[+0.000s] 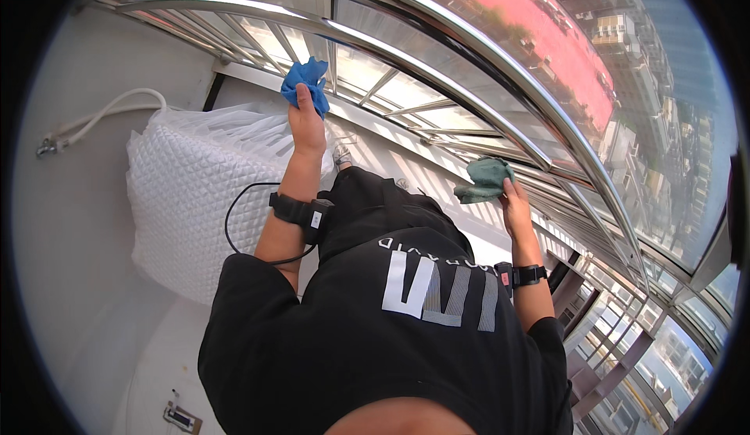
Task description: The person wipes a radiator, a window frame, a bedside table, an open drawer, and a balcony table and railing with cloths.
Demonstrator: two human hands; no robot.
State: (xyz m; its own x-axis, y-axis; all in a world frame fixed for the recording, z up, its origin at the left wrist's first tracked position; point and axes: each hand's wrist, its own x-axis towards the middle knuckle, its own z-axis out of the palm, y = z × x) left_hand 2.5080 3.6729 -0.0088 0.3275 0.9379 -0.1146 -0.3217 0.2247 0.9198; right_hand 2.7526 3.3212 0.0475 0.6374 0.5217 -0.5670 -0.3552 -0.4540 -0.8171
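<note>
My left hand is raised in front of me, shut on a crumpled blue cloth. The thumb presses on the cloth from above, and the steel railing stands just beyond it. Over on the right, my right hand pinches the edge of a green cloth between thumb and fingers. This cloth hangs loosely folded, close to the lower rails; whether it touches them I cannot tell. Shiny stainless-steel handrails curve across the view, with thinner bars below. Behind them are window panes.
To my left stands a bulky thing under a white quilted cover. A white hose with a metal end lies against the grey wall. A small metal fitting is at the lower left. Grey metal frames stand at the lower right.
</note>
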